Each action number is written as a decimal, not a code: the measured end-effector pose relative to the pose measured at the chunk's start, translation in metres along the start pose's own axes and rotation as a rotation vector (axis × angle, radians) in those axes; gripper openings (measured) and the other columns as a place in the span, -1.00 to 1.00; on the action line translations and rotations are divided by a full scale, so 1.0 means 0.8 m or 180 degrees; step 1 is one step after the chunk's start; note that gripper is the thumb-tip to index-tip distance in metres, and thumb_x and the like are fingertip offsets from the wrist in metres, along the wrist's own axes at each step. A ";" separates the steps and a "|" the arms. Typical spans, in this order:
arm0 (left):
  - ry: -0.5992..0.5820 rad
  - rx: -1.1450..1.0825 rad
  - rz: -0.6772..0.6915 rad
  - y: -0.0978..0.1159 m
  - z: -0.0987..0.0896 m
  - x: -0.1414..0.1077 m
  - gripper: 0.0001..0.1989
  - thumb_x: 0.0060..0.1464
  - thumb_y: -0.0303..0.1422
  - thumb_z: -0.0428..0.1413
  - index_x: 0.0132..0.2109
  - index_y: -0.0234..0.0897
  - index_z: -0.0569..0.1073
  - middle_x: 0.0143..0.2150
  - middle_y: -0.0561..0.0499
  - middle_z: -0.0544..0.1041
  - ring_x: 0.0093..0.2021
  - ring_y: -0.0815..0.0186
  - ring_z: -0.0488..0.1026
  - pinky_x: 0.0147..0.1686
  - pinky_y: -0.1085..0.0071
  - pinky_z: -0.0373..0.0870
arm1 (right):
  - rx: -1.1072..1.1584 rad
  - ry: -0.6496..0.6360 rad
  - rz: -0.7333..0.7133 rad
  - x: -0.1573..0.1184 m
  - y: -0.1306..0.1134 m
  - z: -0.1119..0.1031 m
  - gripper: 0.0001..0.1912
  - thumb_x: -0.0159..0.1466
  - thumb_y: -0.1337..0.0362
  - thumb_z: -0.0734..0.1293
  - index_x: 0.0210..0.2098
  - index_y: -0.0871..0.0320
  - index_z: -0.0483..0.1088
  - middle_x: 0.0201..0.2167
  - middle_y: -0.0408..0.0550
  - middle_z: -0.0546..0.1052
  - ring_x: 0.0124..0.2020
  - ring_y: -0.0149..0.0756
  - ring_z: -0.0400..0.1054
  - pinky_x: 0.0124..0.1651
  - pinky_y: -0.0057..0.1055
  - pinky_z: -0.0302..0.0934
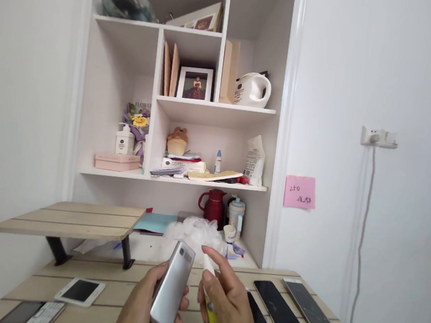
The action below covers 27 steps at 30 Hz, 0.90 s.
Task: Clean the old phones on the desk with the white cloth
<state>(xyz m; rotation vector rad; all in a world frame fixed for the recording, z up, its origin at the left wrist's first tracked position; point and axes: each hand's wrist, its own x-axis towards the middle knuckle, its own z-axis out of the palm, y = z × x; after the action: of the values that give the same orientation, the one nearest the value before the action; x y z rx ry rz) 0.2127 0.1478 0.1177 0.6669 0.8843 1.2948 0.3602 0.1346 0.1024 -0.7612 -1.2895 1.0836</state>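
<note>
A silver phone [173, 287] is in my left hand [142, 296], its back with the small camera facing me and my fingers wrapped round its sides. In my right hand [229, 302] is a small tube [210, 311] with a white tip and a yellow-green body, gripped between thumb and fingers. The tube's tip points up, just right of the phone, and the two do not touch. Several dark-screened phones, one of them black [280, 310], lie right of my right hand. A small white phone [80, 291] rests on the table to the left.
The slatted wooden table [111, 296] carries a raised wooden stand [76, 219] at the back left and a keypad phone [45, 315] at the front left. Behind it, shelves [212, 111] hold a red jug [214, 208], a light blue cup [236, 215] and crumpled white plastic [195, 234].
</note>
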 end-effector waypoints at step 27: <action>-0.0183 0.0116 -0.0034 -0.010 0.001 -0.003 -0.83 0.15 -0.26 0.08 -0.23 -0.26 0.48 -0.56 0.05 0.48 -0.61 0.28 0.40 -0.68 0.45 0.26 | -0.2692 -0.0128 -0.1160 -0.012 0.004 -0.003 -0.66 0.37 0.25 0.17 0.13 -0.03 0.24 -0.34 -0.14 0.53 -0.33 -0.22 0.44 -0.24 -0.38 0.29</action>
<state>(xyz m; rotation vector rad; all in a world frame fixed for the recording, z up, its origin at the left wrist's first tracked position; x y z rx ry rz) 0.2173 0.1444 0.1117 0.7238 0.8652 1.2465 0.3621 0.1274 0.0957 -1.0584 -1.8545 0.2256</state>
